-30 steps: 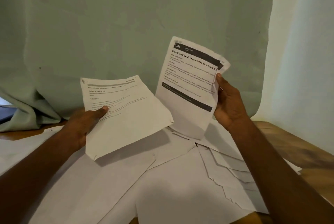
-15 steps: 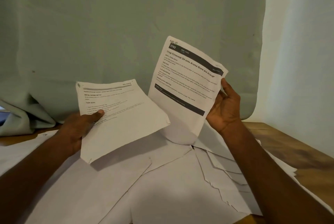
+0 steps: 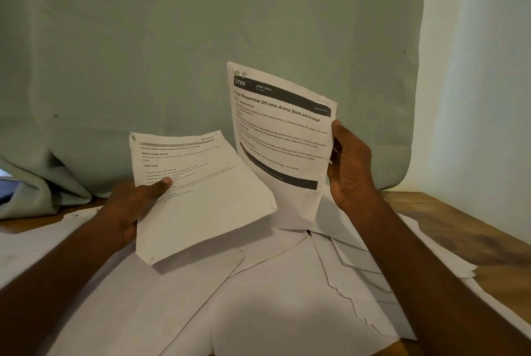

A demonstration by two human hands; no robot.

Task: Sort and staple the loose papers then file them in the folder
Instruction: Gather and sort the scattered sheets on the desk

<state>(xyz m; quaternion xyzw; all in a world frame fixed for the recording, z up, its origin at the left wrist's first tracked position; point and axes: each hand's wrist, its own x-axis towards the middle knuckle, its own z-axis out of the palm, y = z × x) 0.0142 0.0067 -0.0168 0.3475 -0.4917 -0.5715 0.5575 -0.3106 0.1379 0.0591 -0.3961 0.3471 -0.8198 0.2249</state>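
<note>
The right sheet bears "3703" in white on a dark band, with "DESK / STUDY" beside it in small type. Its heading below reads "Essential Oil onto Aroma Stone and Arrange"; the first word is unclear. The left sheet shows "SECTION" at its top right, then the headings "INITIAL SCENE SETUP" and "TASK GOAL". The body text on both is too small to read.
</note>
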